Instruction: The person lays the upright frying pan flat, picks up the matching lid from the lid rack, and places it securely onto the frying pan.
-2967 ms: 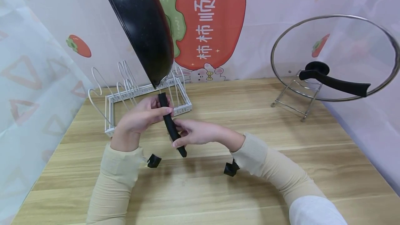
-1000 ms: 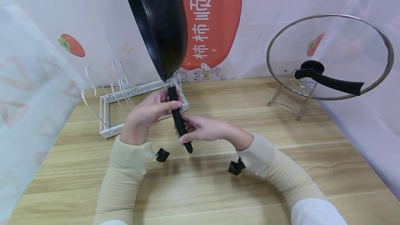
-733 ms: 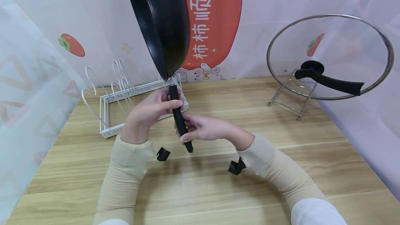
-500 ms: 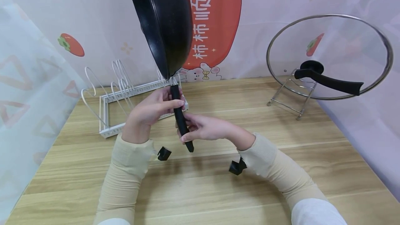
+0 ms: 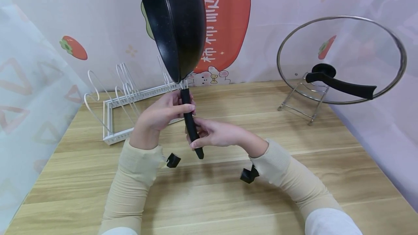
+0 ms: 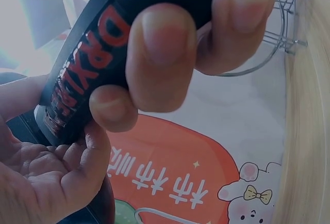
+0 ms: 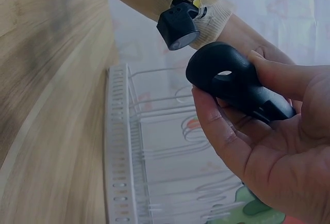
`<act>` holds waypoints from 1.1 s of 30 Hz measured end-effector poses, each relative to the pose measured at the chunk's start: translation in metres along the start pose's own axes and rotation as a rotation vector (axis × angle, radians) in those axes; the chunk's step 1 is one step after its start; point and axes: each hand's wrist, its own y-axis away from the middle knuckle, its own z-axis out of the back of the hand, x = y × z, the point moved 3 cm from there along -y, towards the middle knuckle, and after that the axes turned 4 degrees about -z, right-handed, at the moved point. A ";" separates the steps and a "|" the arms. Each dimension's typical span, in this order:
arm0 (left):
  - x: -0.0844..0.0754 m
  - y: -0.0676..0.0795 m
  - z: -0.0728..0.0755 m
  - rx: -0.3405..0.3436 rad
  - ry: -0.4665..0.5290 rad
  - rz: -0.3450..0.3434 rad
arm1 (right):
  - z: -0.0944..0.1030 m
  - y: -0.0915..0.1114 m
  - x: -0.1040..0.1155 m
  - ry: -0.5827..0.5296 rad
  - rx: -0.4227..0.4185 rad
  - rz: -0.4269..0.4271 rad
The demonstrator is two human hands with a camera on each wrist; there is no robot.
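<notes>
A deep black frying pan stands on its side in the air, its handle pointing down; its top is cut off in the head view. My left hand pinches the black handle close to the pan. Lower down, my right hand holds the same handle near its end, thumb in front. Red lettering shows on the handle in the left wrist view, with fingertips across it. The right wrist view shows the hanging hole in the handle's end beside my right hand.
Behind my left hand stands a white wire rack with upright loops. A large glass lid with a black handle leans on a small metal stand at the right. All this is on a wooden table before a printed backdrop.
Both hands have carried the pan to the right, and it has turned slightly about its handle. Each hand keeps its hold. The rack and lid shift a little left as the head view moves.
</notes>
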 end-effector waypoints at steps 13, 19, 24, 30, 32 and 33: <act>-0.001 -0.003 -0.006 -0.004 0.006 -0.014 | 0.001 0.005 -0.001 0.014 -0.027 -0.013; -0.001 -0.006 -0.010 -0.010 0.016 -0.013 | 0.002 0.007 -0.003 0.019 -0.030 -0.007; 0.000 -0.008 -0.013 0.004 0.027 -0.022 | 0.002 0.009 -0.003 0.018 -0.042 -0.001; 0.002 -0.012 -0.017 0.017 0.025 -0.012 | 0.001 0.011 -0.006 0.054 -0.068 -0.004; 0.001 -0.012 -0.019 0.022 0.024 -0.006 | 0.000 0.012 -0.006 0.072 -0.075 0.004; 0.001 -0.012 -0.019 0.026 0.025 -0.002 | -0.001 0.012 -0.005 0.081 -0.078 0.008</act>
